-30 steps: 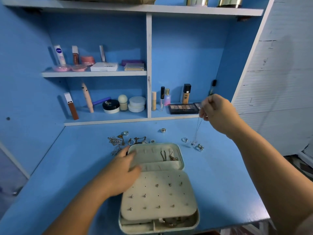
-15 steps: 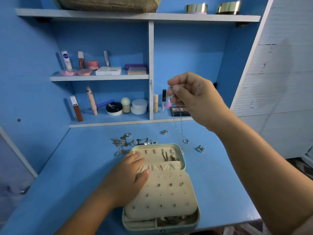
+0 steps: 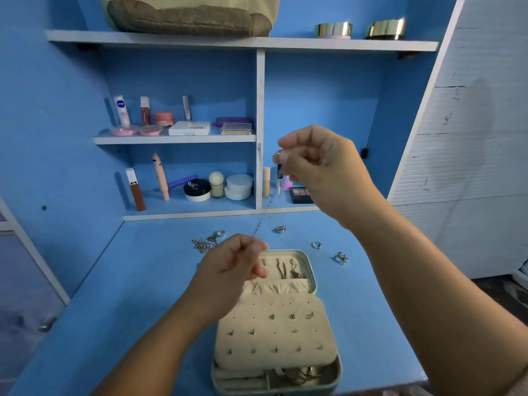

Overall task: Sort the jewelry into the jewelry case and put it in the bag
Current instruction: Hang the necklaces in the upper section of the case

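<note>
Above open jewelry case [image 3: 285, 362], chain [image 3: 258, 224] stretched, right fingers [image 3: 281, 157] and left fingers [image 3: 257, 247] pinching its ends

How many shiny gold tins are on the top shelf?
2: one gold tin and another beside it, at the top shelf's right end; the bag could hide more.

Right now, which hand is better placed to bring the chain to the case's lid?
Left, probably. The left hand pinches the chain low, just above the jewelry case lid; the right hand holds its top end high, near the shelves.
</note>
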The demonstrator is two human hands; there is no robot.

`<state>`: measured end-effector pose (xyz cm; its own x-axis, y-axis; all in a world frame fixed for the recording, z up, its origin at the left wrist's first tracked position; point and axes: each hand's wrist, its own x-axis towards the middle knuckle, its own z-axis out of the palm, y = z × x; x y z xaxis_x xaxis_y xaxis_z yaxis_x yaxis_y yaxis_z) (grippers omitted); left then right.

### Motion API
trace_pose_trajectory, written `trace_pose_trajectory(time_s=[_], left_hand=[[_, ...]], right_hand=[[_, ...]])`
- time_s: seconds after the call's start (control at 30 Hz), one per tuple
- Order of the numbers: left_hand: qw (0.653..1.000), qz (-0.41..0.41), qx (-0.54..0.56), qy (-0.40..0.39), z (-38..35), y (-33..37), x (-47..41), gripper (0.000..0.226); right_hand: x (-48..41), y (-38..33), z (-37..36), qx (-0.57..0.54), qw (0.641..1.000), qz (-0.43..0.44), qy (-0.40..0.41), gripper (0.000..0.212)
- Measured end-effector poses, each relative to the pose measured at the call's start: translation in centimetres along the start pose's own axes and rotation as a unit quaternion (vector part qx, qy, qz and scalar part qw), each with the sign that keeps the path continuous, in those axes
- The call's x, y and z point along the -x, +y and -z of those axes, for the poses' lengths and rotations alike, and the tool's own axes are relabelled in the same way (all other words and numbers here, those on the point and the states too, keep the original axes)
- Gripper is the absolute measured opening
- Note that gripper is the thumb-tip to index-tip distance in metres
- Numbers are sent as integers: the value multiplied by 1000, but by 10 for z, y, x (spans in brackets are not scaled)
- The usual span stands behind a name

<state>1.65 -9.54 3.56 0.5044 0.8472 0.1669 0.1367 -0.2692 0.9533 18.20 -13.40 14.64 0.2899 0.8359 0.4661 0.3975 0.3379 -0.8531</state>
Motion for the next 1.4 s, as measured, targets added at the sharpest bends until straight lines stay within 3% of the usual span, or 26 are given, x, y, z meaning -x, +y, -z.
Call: trace_pose_trajectory(time_s=[0.1, 0.27, 0.47, 0.57, 0.67, 0.73, 0.87, 1.17, 1.4], left_hand=[[994, 51, 87, 46, 7, -6, 0, 22], [985, 69, 109, 112, 17, -8, -2, 23], [950, 136, 275, 63, 21, 4, -12, 21], [974, 123, 185, 32, 21, 9, -17, 23], [996, 82, 36, -6, 20, 17, -21, 26], [997, 59, -26, -31, 18, 24, -24, 27], [995, 22, -99, -23, 19, 29, -27, 24], [996, 44, -76, 16, 32, 7, -17, 20], [997, 54, -53, -19, 21, -14, -22, 14]], right_hand=[[5, 23, 10, 2, 997, -51, 55, 11], [22, 64, 14, 19, 991, -124, 44, 10], [48, 102, -1, 74, 976, -204, -35, 22], [57, 107, -7, 155, 955, -213, -139, 25], [59, 104, -13, 253, 933, -131, -218, 45], [56, 95, -22, 212, 945, -101, -229, 46], [44, 85, -35, 113, 966, -87, -216, 24], [30, 81, -32, 70, 971, -137, -181, 16], [8, 67, -18, 7, 967, -150, -205, 11]])
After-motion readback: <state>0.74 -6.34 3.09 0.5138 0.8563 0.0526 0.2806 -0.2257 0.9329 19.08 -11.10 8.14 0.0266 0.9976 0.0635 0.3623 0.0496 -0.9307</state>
